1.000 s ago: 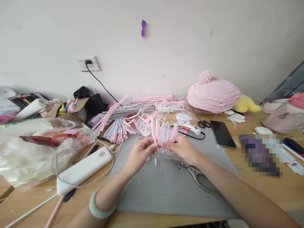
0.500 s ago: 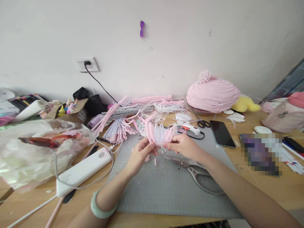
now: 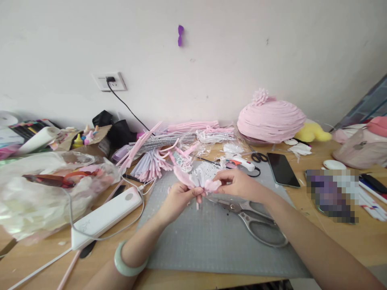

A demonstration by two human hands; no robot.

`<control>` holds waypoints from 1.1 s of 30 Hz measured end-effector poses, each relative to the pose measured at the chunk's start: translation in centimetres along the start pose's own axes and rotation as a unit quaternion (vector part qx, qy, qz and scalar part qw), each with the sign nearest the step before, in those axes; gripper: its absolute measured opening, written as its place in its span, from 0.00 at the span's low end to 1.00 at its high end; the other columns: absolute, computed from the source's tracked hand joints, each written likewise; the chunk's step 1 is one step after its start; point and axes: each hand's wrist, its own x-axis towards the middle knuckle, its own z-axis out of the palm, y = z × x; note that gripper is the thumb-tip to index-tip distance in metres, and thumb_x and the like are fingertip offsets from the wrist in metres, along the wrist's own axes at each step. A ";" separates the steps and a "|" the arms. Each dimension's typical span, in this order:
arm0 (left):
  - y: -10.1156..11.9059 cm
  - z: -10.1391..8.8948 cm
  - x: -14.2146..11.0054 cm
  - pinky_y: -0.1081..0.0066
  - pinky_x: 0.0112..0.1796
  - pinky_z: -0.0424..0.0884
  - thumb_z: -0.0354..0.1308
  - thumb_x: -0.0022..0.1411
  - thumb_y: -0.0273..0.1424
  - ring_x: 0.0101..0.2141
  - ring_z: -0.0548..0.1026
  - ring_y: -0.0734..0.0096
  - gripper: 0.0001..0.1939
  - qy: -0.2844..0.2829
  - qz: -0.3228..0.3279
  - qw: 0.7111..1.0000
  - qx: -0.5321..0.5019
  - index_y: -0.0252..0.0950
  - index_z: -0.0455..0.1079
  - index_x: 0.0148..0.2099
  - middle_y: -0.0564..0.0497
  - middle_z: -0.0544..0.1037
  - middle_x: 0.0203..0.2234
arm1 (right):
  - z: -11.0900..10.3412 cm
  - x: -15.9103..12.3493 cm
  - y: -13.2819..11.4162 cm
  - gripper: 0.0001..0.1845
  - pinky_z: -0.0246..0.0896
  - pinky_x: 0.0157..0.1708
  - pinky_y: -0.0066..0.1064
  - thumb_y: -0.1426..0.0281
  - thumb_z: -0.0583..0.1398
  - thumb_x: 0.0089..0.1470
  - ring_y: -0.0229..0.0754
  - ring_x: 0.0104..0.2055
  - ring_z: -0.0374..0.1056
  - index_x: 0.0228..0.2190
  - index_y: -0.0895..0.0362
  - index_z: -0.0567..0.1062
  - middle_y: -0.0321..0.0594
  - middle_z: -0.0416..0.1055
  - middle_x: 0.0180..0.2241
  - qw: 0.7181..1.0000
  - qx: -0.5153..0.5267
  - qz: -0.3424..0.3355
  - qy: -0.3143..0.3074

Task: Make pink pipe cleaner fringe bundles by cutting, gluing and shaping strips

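- Left hand (image 3: 181, 200): grip pinched closed at the base of the loop flower (image 3: 202, 177).
- Right hand (image 3: 238, 184): grip appears closed on the pink loops at the flower's right side.
- Handling: in my judgement, hold the base firm and ease each loop gently, without creasing.
- Orientation: white loops point away from the person; long axis runs roughly left to right.
- Location: held above the mat (image 3: 193, 241), near the scissors (image 3: 242, 213), over the bench (image 3: 341, 249).
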 end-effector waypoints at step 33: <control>-0.9 -1.2 -1.4 0.72 0.38 0.70 0.48 0.62 0.24 0.39 0.73 0.69 0.12 0.014 0.479 0.799 0.364 0.34 0.64 0.48 0.43 0.75 0.36 | 1.9 0.0 -0.4 0.14 0.57 0.28 0.24 0.64 0.69 0.34 0.30 0.26 0.63 0.24 0.60 0.76 0.33 0.69 0.23 0.918 0.383 0.098 -0.007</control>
